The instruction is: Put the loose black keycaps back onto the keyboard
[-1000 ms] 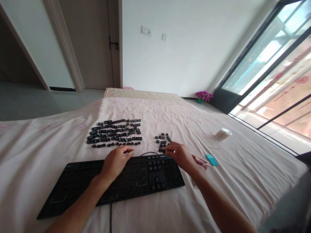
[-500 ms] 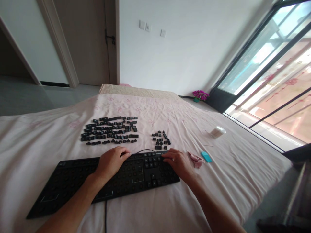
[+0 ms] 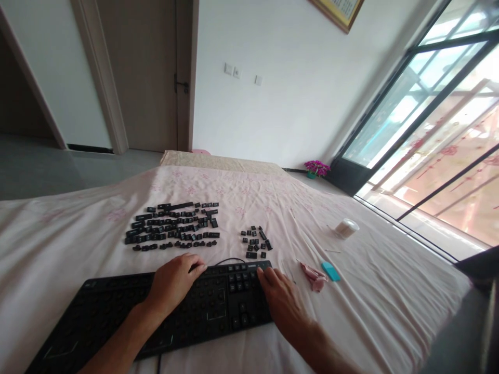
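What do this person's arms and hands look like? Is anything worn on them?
Both are bare. The left hand and right hand have no gloves, and no ring, watch or bracelet shows on either. The forearms are uncovered as far as the bottom edge of the picture, so no sleeve is in sight. The fingers are slim, and the nails look short and unpainted.

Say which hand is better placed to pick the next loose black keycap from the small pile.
Probably the right hand: its fingertips rest on the black keyboard's right end, just below the small keycap pile. The left hand lies mid-keyboard, farther away.
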Available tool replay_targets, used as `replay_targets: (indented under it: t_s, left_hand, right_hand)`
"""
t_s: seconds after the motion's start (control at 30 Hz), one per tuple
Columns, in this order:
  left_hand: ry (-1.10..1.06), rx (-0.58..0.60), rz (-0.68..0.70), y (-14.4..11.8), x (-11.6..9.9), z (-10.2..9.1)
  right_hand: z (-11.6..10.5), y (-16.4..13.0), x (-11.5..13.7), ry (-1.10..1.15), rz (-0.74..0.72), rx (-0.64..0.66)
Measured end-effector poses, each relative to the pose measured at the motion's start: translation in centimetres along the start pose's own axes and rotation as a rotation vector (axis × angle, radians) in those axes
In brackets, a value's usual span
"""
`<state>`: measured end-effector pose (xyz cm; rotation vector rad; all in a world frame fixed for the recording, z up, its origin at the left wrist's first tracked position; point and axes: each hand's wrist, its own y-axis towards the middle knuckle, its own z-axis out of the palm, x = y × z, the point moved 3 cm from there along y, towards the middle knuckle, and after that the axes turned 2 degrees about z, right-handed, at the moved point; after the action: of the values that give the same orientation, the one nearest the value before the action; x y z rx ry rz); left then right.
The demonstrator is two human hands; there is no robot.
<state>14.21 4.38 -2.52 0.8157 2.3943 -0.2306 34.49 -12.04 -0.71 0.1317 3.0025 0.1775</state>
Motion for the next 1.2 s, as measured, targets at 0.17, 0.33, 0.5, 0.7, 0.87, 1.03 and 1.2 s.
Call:
replay_targets:
  t_s: [0.17, 0.33, 0.5, 0.7, 0.87, 1.03, 1.2]
  left_hand:
    - [-0.013, -0.003, 0.002, 0.0, -0.2, 0.0]
    - [-0.031, 0.003, -0.007, -0.1, -0.2, -0.1]
    - [-0.046, 0.005, 0.010, 0.0, 0.0, 0.0]
    - [-0.044, 0.016, -0.013, 0.1, 0.0, 0.0]
    - [-0.047, 0.015, -0.013, 0.0, 0.0, 0.0]
    - [-0.043, 0.014, -0.005, 0.0, 0.1, 0.0]
    - [-0.045, 0.016, -0.006, 0.1, 0.2, 0.0]
  right_hand:
    - [0.2, -0.4, 0.3, -0.033, 0.015, 0.006]
    - [-1.9, 3.2, -3.2, 0.193, 0.041, 0.042]
    - [-1.8, 11.4, -7.7, 0.217, 0.151, -0.053]
    - [1.2, 16.6, -9.3, 0.156, 0.115, 0.015]
    - [2.2, 17.2, -9.5, 0.105, 0.064, 0.071]
    - [2.2, 17.3, -9.1, 0.058, -0.001, 0.079]
    - [2.4, 17.3, -8.2, 0.010, -0.062, 0.080]
